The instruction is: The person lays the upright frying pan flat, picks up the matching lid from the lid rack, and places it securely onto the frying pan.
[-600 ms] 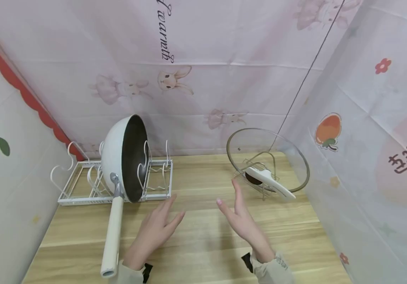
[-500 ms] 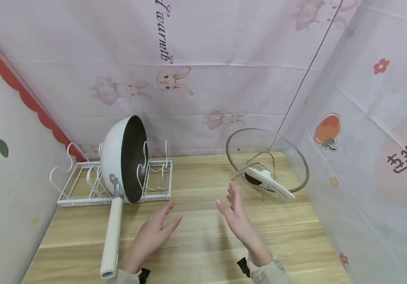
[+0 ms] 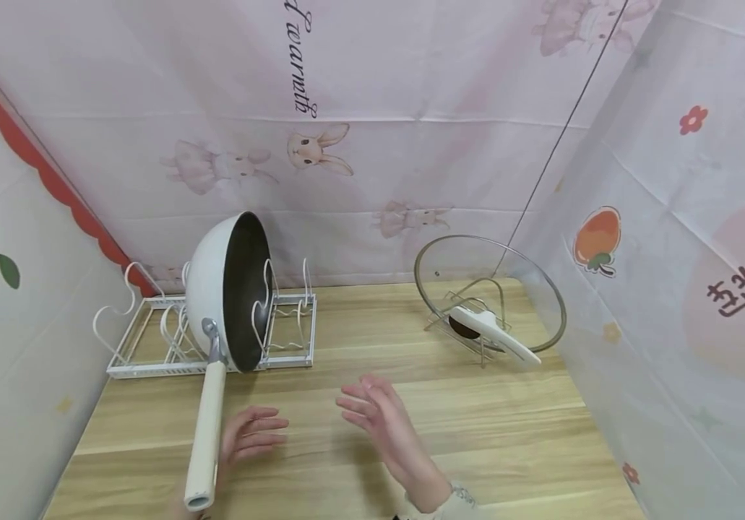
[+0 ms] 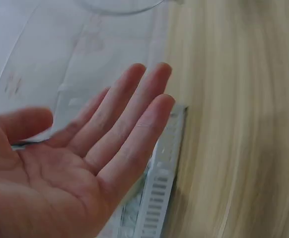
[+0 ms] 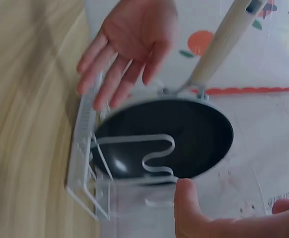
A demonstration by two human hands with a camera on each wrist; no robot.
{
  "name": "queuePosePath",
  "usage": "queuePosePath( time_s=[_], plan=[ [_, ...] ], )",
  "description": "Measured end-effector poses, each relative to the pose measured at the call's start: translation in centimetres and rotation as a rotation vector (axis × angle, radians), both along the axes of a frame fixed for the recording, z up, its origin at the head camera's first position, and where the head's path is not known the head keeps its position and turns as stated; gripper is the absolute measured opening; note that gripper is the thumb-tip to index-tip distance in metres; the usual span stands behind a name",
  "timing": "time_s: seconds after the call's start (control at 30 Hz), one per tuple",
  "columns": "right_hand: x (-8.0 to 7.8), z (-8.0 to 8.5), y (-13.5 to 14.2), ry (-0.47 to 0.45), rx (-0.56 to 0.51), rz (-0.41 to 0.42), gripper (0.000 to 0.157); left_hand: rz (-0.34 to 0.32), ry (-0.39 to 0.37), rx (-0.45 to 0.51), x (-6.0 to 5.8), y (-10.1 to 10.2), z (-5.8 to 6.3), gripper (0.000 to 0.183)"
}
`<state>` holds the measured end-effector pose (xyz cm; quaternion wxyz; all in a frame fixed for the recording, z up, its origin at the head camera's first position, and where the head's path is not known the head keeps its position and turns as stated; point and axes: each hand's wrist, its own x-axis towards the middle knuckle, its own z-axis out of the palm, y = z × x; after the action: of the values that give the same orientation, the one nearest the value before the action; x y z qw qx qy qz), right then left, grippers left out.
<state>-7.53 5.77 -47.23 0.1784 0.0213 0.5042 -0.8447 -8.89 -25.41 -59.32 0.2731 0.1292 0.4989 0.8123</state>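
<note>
My left hand (image 3: pixel 250 437) is open just right of the pan's cream handle (image 3: pixel 206 433), which hides part of the wrist; its palm and extended fingers show in the left wrist view. My right hand (image 3: pixel 388 426) is over the middle of the table, fingers relaxed and pointing left, holding nothing. A white pan with a black inside (image 3: pixel 246 289) stands on its side in a white wire rack (image 3: pixel 294 359), handle toward me. At the right, a glass lid (image 3: pixel 541 278) with a white handle (image 3: pixel 494 334) leans in a small wire stand (image 3: pixel 502 296).
The wooden table (image 3: pixel 372 325) meets a printed cloth (image 3: pixel 372 180) hung at the back. More printed cloth (image 3: pixel 658 310) closes off the right side, and a cloth with a red scalloped edge (image 3: pixel 53 180) the left.
Both hands have drawn back toward me. The left hand has shifted left behind the pan handle, and the right hand has swung left over the table. Pan, rack and lid have stayed in place.
</note>
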Motion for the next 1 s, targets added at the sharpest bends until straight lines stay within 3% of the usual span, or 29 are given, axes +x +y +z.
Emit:
queuePosePath(
  time_s=[0.03,0.07,0.1,0.2,0.3,0.4,0.57,0.73,0.9,1.0],
  plan=[
    [0.2,-0.1,-0.5,-0.019,-0.021,0.009,0.038,-0.037,-0.056,0.094,-0.1,-0.7,0.4,0.051],
    [0.4,-0.1,-1.1,-0.034,-0.038,0.019,0.038,-0.090,-0.061,0.202,-0.3,-1.5,0.2,0.054],
    [0.6,0.0,-1.6,-0.047,-0.057,0.031,0.038,-0.111,-0.101,0.294,0.2,-1.3,2.3,0.058],
    [1.1,0.0,-3.1,-0.072,-0.109,0.062,0.040,-0.163,-0.153,0.542,1.1,-1.2,6.2,0.063],
    [1.6,0.0,-4.5,-0.095,-0.155,0.103,0.042,-0.107,-0.194,0.582,2.2,-0.7,10.0,0.073],
    [2.0,0.2,-5.9,-0.129,-0.209,0.156,0.039,-0.110,-0.196,0.569,1.9,-1.6,9.7,0.086],
    [2.8,0.9,-8.3,-0.184,-0.270,0.259,0.026,-0.139,-0.193,0.563,1.6,-1.7,10.5,0.087],
    [3.6,1.7,-10.7,-0.232,-0.271,0.367,0.041,-0.167,-0.212,0.539,1.5,-1.6,11.3,0.082],
    [4.3,2.9,-12.5,-0.392,-0.291,0.402,0.031,-0.158,-0.210,0.518,1.4,-1.2,11.9,0.080],
    [4.6,3.5,-13.4,-0.402,-0.310,0.444,0.035,-0.150,-0.203,0.520,1.4,-1.1,12.2,0.081]
  ],
)
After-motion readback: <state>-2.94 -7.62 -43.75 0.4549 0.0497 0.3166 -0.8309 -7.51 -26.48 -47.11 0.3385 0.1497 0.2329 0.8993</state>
